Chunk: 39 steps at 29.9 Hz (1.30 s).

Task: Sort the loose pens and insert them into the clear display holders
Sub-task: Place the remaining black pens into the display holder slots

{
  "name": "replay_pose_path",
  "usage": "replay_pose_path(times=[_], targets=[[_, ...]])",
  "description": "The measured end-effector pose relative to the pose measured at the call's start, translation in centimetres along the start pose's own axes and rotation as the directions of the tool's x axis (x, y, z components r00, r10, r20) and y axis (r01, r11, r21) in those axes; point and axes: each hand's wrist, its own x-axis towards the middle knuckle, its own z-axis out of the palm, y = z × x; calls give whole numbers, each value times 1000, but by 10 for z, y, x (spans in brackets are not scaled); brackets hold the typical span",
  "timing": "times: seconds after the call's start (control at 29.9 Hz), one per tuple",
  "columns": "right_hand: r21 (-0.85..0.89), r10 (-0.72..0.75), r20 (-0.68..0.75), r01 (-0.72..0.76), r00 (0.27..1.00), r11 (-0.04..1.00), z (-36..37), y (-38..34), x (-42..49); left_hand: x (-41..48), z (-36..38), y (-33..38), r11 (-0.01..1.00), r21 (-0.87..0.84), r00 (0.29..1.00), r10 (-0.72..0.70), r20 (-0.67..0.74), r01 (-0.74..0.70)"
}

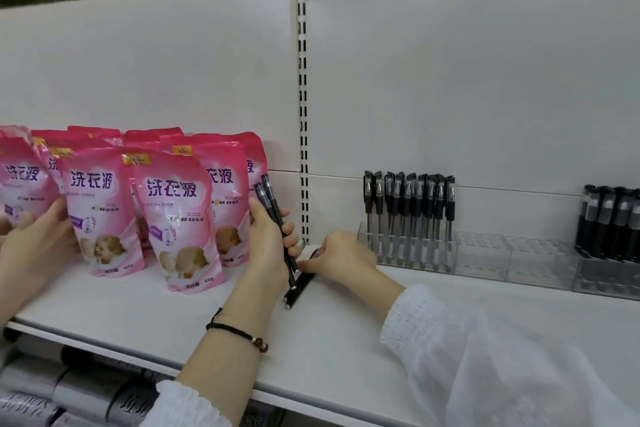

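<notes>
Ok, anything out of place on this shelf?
Yes: loose black pens lie flat on the white shelf beside the pink detergent pouches, outside the clear plastic holders; the right hand grips them.

Count, this entry:
- Pink pouches point(176, 211): at least eight; back rows overlap.
- Held pens point(268, 194) in my left grip point(268, 239): two, maybe three.
- Loose pens point(298, 288) at my right grip point(341, 253): two, uncertain.
- Racked pens point(410, 198): about nine.
- Dark pens point(609, 218): five, cropped.
- Clear holders point(481, 255): four sections.
</notes>
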Motion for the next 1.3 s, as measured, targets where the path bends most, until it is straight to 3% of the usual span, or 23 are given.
replay_pose_path(times=[0.23,0.33,0.47,0.67,0.77,0.83,0.9,0.97,1.1,1.2,1.3], targets=[[137,-19,240,-15,971,990,-31,12,2,0,1,-2,998,-27,998,-63,11,63],[66,-9,326,-13,945,998,-38,12,-2,1,-1,-4,998,13,998,-63,25,62],[-50,-47,334,68,941,996,-42,11,-4,2,-2,-9,995,61,996,-76,56,73],[-26,-16,377,28,926,999,-55,25,-7,1,0,-12,995,99,996,-38,79,30],[88,-7,338,-24,941,996,-65,31,-7,0,0,-13,996,93,996,-10,88,2],[316,-43,262,-43,964,948,-75,36,-5,-1,2,-14,995,96,994,-8,106,-3],[591,-104,199,-35,974,806,-81,38,-5,-3,4,-17,992,129,988,-29,149,9],[749,-143,158,-24,977,662,-83,38,-7,-5,7,-20,984,173,972,-69,223,30],[807,-214,91,54,973,588,-83,33,-10,-8,9,-24,962,272,925,-129,359,29],[736,-224,8,146,974,661,-81,30,-11,-10,9,-25,955,296,880,-149,451,10],[644,-236,-48,211,971,735,-78,29,-10,-10,10,-27,941,338,883,-132,450,-32]])
